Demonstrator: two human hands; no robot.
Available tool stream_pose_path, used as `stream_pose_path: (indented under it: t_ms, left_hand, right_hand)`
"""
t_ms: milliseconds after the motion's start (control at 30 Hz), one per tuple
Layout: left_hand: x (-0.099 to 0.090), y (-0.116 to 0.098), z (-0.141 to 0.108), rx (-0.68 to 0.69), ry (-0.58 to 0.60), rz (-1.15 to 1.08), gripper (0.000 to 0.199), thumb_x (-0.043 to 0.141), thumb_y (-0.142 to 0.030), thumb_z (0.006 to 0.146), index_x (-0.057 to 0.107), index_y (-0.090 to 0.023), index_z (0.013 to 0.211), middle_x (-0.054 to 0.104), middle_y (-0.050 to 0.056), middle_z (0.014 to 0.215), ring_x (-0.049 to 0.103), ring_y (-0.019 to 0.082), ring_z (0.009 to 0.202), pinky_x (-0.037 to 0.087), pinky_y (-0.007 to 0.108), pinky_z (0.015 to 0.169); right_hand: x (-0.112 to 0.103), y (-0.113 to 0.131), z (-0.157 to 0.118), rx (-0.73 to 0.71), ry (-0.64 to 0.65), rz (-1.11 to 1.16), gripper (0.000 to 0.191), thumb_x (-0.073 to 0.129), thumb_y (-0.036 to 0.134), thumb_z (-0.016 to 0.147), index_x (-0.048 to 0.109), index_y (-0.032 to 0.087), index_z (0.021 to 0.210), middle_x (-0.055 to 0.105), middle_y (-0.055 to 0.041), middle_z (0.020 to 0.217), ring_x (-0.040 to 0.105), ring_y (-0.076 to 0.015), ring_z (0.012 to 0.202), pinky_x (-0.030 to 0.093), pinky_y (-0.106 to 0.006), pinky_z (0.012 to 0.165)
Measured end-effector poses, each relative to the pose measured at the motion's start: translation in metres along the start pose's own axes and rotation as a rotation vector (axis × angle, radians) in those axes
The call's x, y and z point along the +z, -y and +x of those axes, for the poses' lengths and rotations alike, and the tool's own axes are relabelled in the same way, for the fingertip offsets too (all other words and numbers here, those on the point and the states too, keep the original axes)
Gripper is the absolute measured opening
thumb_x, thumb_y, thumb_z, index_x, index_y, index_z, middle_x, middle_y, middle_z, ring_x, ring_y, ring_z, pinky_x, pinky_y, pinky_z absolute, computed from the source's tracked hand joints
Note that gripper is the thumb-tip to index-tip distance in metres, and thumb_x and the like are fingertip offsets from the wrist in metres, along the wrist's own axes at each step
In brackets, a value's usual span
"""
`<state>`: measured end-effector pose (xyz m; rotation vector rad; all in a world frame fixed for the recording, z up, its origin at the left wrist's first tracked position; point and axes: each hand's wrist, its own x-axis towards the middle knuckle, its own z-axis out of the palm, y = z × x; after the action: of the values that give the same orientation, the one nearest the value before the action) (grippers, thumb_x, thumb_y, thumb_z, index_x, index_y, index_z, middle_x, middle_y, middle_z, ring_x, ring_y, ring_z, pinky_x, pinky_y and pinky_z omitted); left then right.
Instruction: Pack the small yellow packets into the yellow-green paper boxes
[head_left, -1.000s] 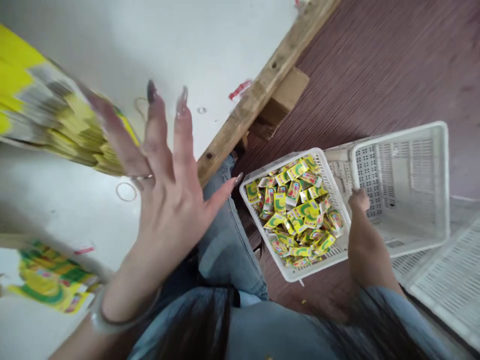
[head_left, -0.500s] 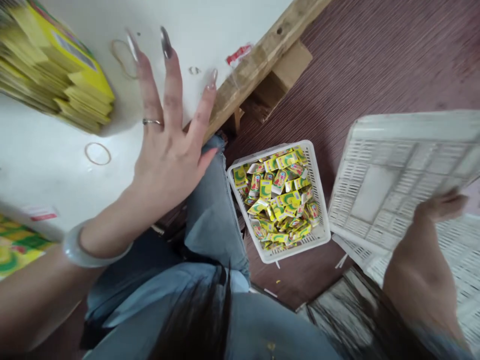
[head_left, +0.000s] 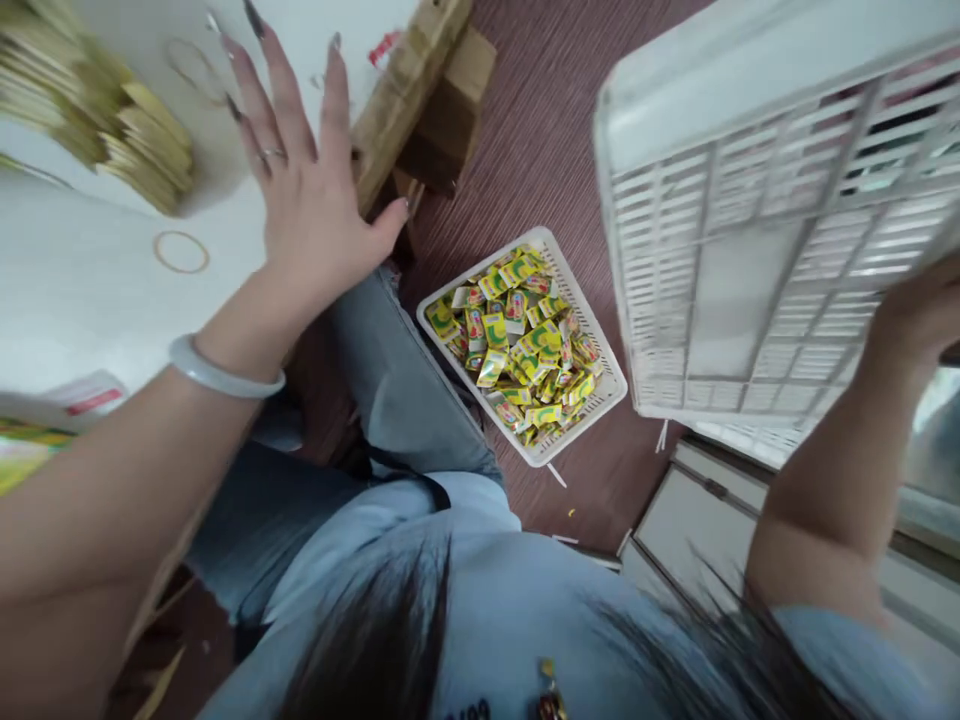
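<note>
Fingers spread, my left hand (head_left: 307, 205) is over the edge of the white table (head_left: 82, 265) and holds nothing. A rubber band (head_left: 181, 252) lies on the tabletop beside that wrist. At the right, my right hand (head_left: 919, 305) grips a large white slatted plastic crate (head_left: 735, 300), which is tilted up; its fingers are partly hidden by the crate and the picture's edge. Between my hands, a smaller white plastic basket (head_left: 613, 395) holds many small yellow-green packets (head_left: 517, 345).
Stacked yellow cards (head_left: 142, 140) stand at the table's upper left, blurred. The table's wooden edge (head_left: 397, 100) has a brown cardboard box (head_left: 450, 110) below it. A white cabinet (head_left: 697, 505) is at the lower right, on the dark red floor (head_left: 540, 110).
My right hand has raised the large crate, which now looms larger and more upright. My left hand has shifted up and left in view, still spread. The view has turned slightly.
</note>
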<state>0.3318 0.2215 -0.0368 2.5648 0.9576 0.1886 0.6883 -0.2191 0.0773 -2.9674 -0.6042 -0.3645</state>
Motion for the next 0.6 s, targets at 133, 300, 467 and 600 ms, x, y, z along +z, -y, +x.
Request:
stream_pose_path:
  t_ms: [133, 300, 467, 600]
  left_hand:
    - [-0.004, -0.006, -0.006, 0.155, -0.014, -0.199, 0.084, 0.058, -0.028, 0.089, 0.014, -0.02, 0.16, 0.005, -0.004, 0.171, -0.009, 0.021, 0.158, -0.008, 0.035, 0.128]
    - [0.006, -0.045, -0.015, 0.384, 0.155, -0.602, 0.052, 0.038, -0.03, 0.104, 0.034, -0.009, 0.151, 0.04, 0.011, 0.161, 0.037, 0.018, 0.149, 0.026, 0.034, 0.124]
    - [0.043, -0.086, -0.015, 0.129, 0.34, -0.759, 0.058, 0.049, -0.046, 0.099, 0.038, -0.013, 0.146, 0.05, 0.01, 0.15, 0.045, 0.031, 0.143, 0.031, 0.046, 0.118]
    - [0.051, -0.077, -0.042, -0.087, 0.344, -0.694, 0.063, 0.07, -0.034, 0.086, 0.043, -0.01, 0.138, 0.061, 0.019, 0.137, 0.06, 0.033, 0.127, 0.044, 0.045, 0.111]
  right_hand:
    - [0.006, 0.09, -0.092, 0.034, -0.014, -0.217, 0.072, 0.012, 0.051, 0.107, 0.061, -0.001, 0.119, 0.066, -0.0248, 0.102, 0.066, -0.0278, 0.097, 0.046, -0.045, 0.081]
    - [0.03, 0.169, -0.184, -0.138, 0.242, -0.266, 0.06, 0.02, 0.049, 0.108, 0.063, 0.008, 0.113, 0.064, -0.0146, 0.097, 0.06, -0.0203, 0.083, 0.042, -0.034, 0.074]
    - [0.039, 0.188, -0.241, -0.261, 0.363, -0.263, 0.057, 0.023, 0.05, 0.108, 0.06, 0.011, 0.126, 0.065, -0.0119, 0.087, 0.054, -0.0159, 0.072, 0.034, -0.027, 0.065]
    - [0.048, 0.2, -0.294, -0.365, 0.364, -0.217, 0.051, 0.032, 0.047, 0.107, 0.057, 0.013, 0.135, 0.069, -0.0119, 0.087, 0.061, -0.0187, 0.075, 0.034, -0.027, 0.06]
